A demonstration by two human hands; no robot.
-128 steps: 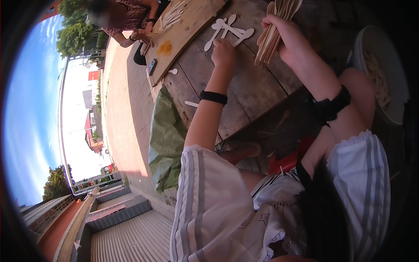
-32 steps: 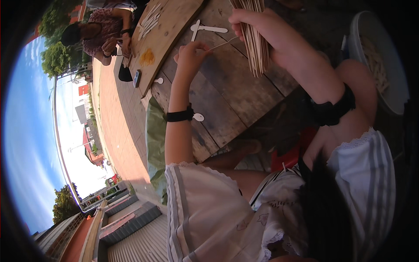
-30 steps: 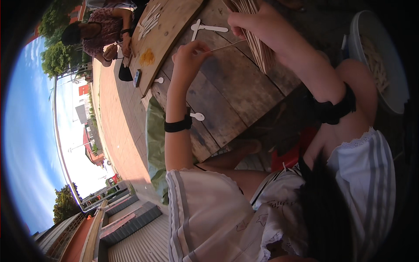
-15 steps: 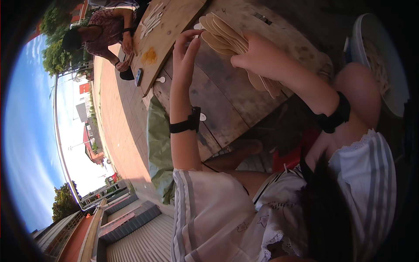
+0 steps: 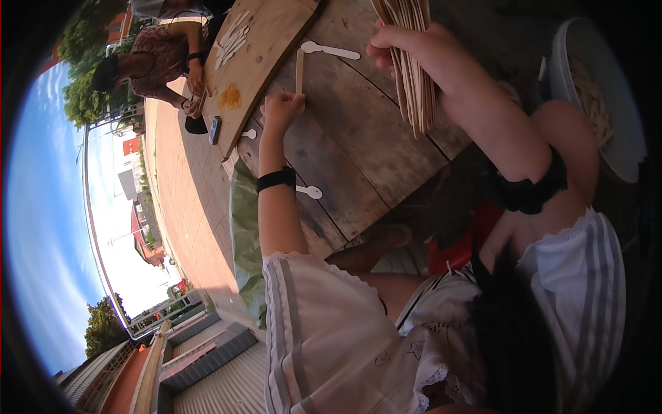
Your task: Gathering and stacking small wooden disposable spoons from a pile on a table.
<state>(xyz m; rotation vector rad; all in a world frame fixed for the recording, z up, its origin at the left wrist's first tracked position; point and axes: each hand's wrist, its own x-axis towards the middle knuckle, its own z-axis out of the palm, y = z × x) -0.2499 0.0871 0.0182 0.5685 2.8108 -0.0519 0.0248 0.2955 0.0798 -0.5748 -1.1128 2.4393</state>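
Lowered to the table [image 5: 358, 131], left hand [image 5: 279, 110] pinches one stick [image 5: 299, 69]; right hand [image 5: 393, 45] grips the bundle [image 5: 414, 69].

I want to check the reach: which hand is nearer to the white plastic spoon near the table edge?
Left. The left hand is up the table from the white plastic spoon; the right hand, gripping a bundle of wooden sticks, is farther off.

Left hand [image 5: 279, 110]: bare; a narrow black band is worn at the wrist just behind it. Right hand [image 5: 400, 43]: bare; a wider black gathered band is worn far back on that arm. Short white sleeves with grey stripes and lace-trimmed edges are worn at both shoulders.
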